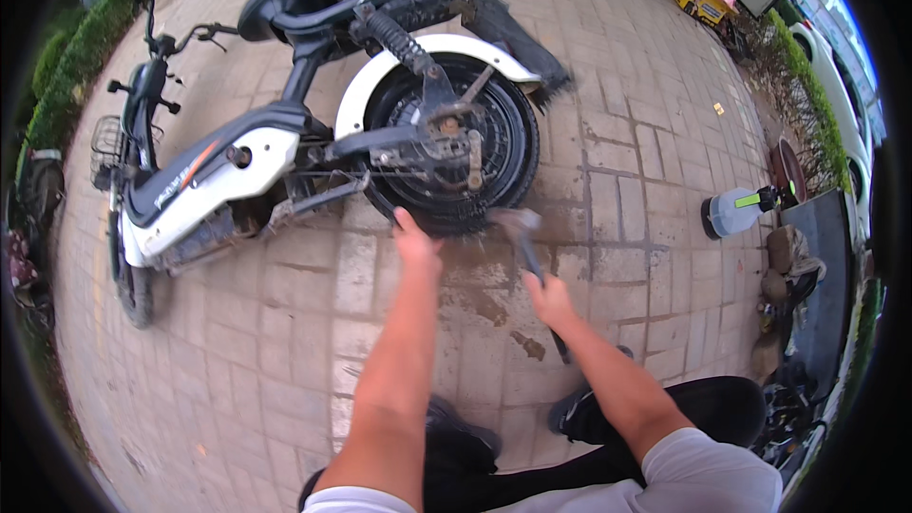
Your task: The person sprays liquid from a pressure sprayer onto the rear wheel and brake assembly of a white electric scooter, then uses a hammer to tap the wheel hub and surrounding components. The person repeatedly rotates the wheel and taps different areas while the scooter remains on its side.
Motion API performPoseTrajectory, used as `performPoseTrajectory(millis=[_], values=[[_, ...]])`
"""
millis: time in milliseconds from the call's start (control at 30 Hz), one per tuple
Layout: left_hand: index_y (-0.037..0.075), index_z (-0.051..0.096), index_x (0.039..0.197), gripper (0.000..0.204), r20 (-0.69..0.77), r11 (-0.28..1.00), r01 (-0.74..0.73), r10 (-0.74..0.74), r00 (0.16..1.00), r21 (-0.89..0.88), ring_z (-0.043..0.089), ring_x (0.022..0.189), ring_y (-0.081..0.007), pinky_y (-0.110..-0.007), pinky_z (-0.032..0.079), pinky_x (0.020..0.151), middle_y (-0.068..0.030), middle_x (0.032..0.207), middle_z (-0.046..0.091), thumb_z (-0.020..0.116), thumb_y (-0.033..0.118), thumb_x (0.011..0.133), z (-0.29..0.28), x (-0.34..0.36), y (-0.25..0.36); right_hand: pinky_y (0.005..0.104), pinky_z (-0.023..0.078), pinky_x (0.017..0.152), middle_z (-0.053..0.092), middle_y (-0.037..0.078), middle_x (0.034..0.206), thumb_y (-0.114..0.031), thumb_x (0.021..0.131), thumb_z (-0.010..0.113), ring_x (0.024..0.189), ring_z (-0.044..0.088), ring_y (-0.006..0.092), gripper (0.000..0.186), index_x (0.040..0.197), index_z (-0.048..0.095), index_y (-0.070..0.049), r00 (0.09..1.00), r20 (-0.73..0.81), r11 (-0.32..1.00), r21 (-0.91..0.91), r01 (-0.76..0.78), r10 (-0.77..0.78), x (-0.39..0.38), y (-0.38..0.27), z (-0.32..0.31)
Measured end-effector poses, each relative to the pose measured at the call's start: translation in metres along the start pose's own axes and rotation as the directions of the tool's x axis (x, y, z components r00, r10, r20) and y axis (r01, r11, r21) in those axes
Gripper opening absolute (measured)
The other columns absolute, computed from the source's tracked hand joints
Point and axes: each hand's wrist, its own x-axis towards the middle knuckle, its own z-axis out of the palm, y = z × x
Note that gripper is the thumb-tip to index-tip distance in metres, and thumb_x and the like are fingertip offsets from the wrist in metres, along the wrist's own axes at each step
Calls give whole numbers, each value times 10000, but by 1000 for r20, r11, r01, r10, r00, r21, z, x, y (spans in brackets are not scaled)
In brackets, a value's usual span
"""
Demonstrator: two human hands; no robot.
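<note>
An electric scooter (pixel 237 161) with white and dark panels lies on its side, its rear wheel (pixel 380 119) toward me. My left hand (pixel 418 245) grips the near edge of the black rear tyre (pixel 521 147), one digit showing on top and the others mostly hidden. In my right hand (pixel 553 306), closed around the handle, is a hammer (pixel 528 249). Its blurred head is right beside the tyre's near edge, a little right of my left hand; whether it touches the rubber I cannot tell. A white mudguard (pixel 356 95) curves over the wheel's far side.
Brick paving (pixel 646 228) with wet, dark patches lies under the scooter. To the right stands a spray bottle (pixel 736 212) with a green trigger, near stones (pixel 774 285) and a hedge. A yellow box (pixel 698 2) is at the far right. My shoes (pixel 579 413) are close below.
</note>
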Motion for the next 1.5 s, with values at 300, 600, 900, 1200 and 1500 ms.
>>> performPoseTrajectory(millis=[300, 600, 900, 1200, 1500], values=[[162, 288, 1403, 661, -87, 997, 42, -47, 995, -65, 506, 1165, -331, -573, 467, 831, -96, 1384, 419, 392, 612, 930, 14, -8, -15, 254, 403, 465, 497, 42, 594, -562, 904, 496, 502, 481, 114, 554, 826, 476, -13, 931, -299, 707, 611, 355, -209, 44, -91, -126], [172, 222, 1424, 683, -33, 988, 62, -67, 997, -138, 462, 1217, -349, -618, 436, 870, -90, 1431, 365, 376, 616, 929, 30, -24, -12, 388, 449, 543, 547, 177, 606, -431, 918, 549, 573, 565, 248, 494, 731, 554, 26, 992, -97, 992, -108, 70, -81, 25, 19, -23], [156, 211, 1426, 672, -44, 981, 96, -105, 994, -166, 450, 1233, -354, -588, 467, 868, -89, 1440, 350, 380, 589, 941, 22, -22, -30, 243, 374, 457, 490, 32, 576, -639, 900, 437, 505, 483, 124, 596, 843, 485, -48, 759, -521, 319, 697, 642, -390, 52, -89, -132], [171, 238, 1410, 660, 52, 972, 128, -120, 991, -197, 485, 1201, -351, -605, 437, 878, -67, 1421, 387, 362, 612, 935, 27, -49, -33, 355, 398, 491, 480, 95, 557, -431, 909, 566, 528, 464, 171, 478, 786, 544, 31, 995, -84, 999, 29, -46, 48, 38, 5, -69], [148, 192, 1413, 665, 26, 950, 134, -132, 991, -282, 448, 1213, -353, -553, 429, 925, -89, 1417, 349, 386, 579, 945, 27, -37, -49, 302, 411, 487, 504, 49, 603, -531, 890, 539, 512, 492, 144, 488, 843, 492, -48, 808, -339, 561, 590, 581, -482, 31, -40, -83]])
